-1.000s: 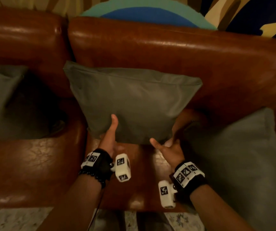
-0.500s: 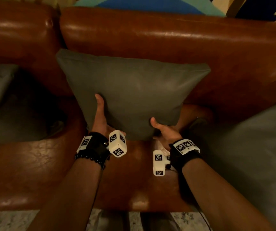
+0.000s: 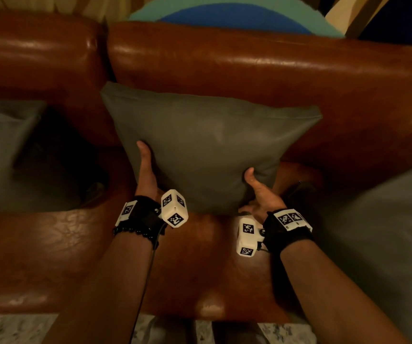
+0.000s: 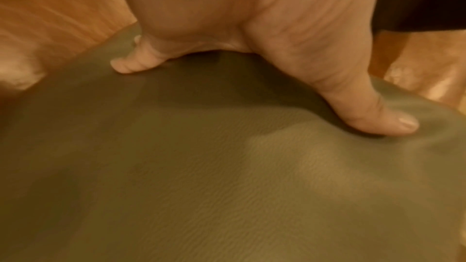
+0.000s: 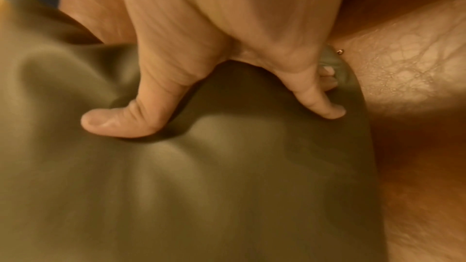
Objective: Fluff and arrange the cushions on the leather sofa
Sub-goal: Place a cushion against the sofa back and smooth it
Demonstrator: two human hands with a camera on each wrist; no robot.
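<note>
A grey-green cushion [image 3: 207, 145] stands on the seat of the brown leather sofa [image 3: 249, 65], leaning on its backrest. My left hand [image 3: 147, 170] grips the cushion's lower left edge, thumb on the front and fingers behind. In the left wrist view the left hand [image 4: 262, 96] has its thumb [image 4: 378, 119] pressed flat into the cushion [image 4: 227, 186]. My right hand [image 3: 259, 194] grips the lower right corner. In the right wrist view the right hand [image 5: 216, 119] pinches the cushion [image 5: 176, 196], and the fabric bunches under the thumb [image 5: 121, 123].
A second grey cushion [image 3: 3, 150] lies on the left seat, and a third [image 3: 383, 232] leans at the right end of the sofa. The seat's front edge [image 3: 200, 306] is near me, with pale patterned floor [image 3: 13, 328] below it.
Both hands have moved from the cushion's bottom edge up onto its lower sides and taken hold. The cushion's lower edge has come forward and it looks plumper.
</note>
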